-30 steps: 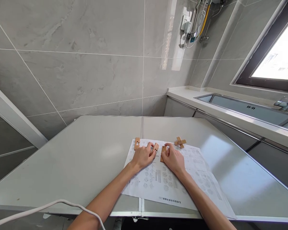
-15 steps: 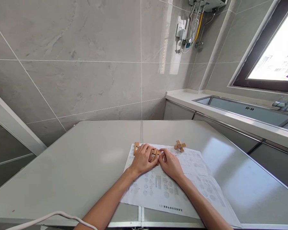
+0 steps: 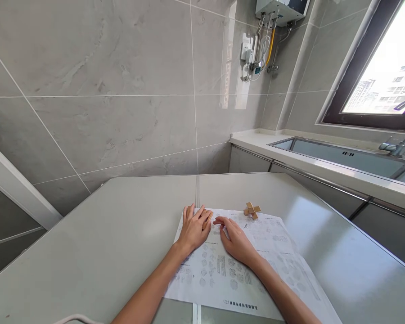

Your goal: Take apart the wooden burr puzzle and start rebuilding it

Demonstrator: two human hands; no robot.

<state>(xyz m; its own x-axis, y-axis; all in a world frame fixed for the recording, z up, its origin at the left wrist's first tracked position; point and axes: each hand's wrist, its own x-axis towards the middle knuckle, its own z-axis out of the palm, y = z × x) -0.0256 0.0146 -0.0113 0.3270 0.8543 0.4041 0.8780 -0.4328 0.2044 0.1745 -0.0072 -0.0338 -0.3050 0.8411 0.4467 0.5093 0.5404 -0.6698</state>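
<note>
My left hand [image 3: 193, 229] lies over several light-brown wooden puzzle pieces [image 3: 207, 213] at the far left part of a printed sheet [image 3: 222, 279]. Its fingers are spread on and around the pieces and hide most of them; only edges show between fingers and thumb. To its right, my right hand [image 3: 235, 237] hovers low over or rests on the sheet; which one I cannot tell. Its fingers are loosely bent, the thumb is apart, and nothing shows in it. Beyond it, a cross-shaped wooden puzzle [image 3: 252, 210] stands at the sheet's far edge.
The sheet lies on a pale grey table [image 3: 121, 234] with a seam down its middle. A white cable [image 3: 76, 318] crosses the near left edge. At right is a counter with a sink [image 3: 344, 155] and a faucet [image 3: 401, 146]. A tiled wall stands behind.
My left hand has drawn the wooden pieces together toward the left and now covers more of them. My right hand has come away from the pieces. The camera view has tilted slightly upward.
</note>
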